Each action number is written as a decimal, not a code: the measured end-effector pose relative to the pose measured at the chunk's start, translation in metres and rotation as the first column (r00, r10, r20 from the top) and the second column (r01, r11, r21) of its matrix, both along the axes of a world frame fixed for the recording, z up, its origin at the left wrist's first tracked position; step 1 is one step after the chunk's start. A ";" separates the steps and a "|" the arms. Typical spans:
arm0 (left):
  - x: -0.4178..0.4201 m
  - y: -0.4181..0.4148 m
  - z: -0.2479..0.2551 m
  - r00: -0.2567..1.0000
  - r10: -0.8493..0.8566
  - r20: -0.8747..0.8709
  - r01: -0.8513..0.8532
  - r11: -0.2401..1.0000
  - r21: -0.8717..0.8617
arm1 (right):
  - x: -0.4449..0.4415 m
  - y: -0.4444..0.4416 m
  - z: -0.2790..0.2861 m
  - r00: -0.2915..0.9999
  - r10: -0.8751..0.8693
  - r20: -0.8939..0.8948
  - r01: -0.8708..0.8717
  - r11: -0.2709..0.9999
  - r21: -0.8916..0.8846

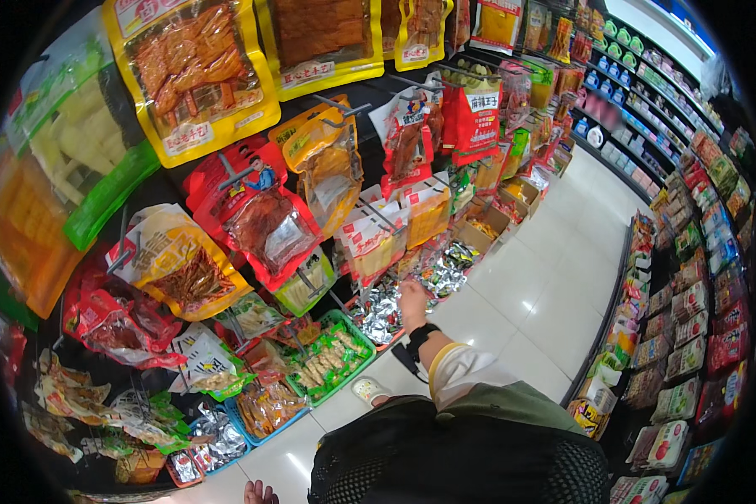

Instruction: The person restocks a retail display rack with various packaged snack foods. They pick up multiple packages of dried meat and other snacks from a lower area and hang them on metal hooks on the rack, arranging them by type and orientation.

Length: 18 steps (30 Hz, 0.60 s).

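Note:
My right hand (pixel 413 304), with a black band (pixel 423 335) on its wrist, reaches out at the lower front of a snack rack. It is by a bin of silver foil packets (pixel 378 315) and just below hanging white-and-red bags (pixel 373 236). Its fingertips face away from me, so whether they hold anything is hidden. Only the fingers of my left hand (pixel 261 492) show at the bottom edge. They are spread and nothing is seen in them. Nearest that hand, silver packets (pixel 222 441) fill a blue basket (pixel 244 452) on the rack's bottom level.
Hooks hold vacuum-packed snacks, among them a red bag (pixel 258 214) and a large yellow-edged pack (pixel 195 75). A green basket (pixel 370 359) contains green-wrapped snacks. Tiled floor (pixel 516 283) separates this rack from a stocked shelf (pixel 674 327) at right. Detergent shelves (pixel 617 82) stand at the far end.

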<state>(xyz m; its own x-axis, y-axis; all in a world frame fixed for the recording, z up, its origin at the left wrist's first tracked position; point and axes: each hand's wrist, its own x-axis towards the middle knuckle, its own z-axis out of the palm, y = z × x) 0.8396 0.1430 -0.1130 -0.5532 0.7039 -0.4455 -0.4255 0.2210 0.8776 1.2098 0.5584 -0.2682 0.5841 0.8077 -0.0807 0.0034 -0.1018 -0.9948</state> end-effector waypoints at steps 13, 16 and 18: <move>0.029 -0.072 -0.028 0.987 0.147 0.058 -0.146 0.989 -0.028 | -0.076 -0.087 -0.077 -0.223 0.934 0.278 -0.696 0.047 -0.716; 0.036 -0.080 -0.026 0.971 0.228 0.076 -0.224 0.973 -0.062 | -0.091 -0.090 -0.070 -0.274 0.901 0.337 -0.704 0.051 -0.708; 0.039 -0.083 -0.027 0.951 0.290 0.111 -0.287 0.957 -0.042 | -0.094 -0.088 -0.075 -0.376 0.851 0.368 -0.696 0.004 -0.718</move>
<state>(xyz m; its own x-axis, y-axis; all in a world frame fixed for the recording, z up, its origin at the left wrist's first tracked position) 0.8785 0.0595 -0.1400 -0.6748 0.5096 -0.5338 -0.5722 0.0956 0.8145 1.1154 0.4709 -0.3433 -0.7318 0.5421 -0.4130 0.6788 0.5256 -0.5128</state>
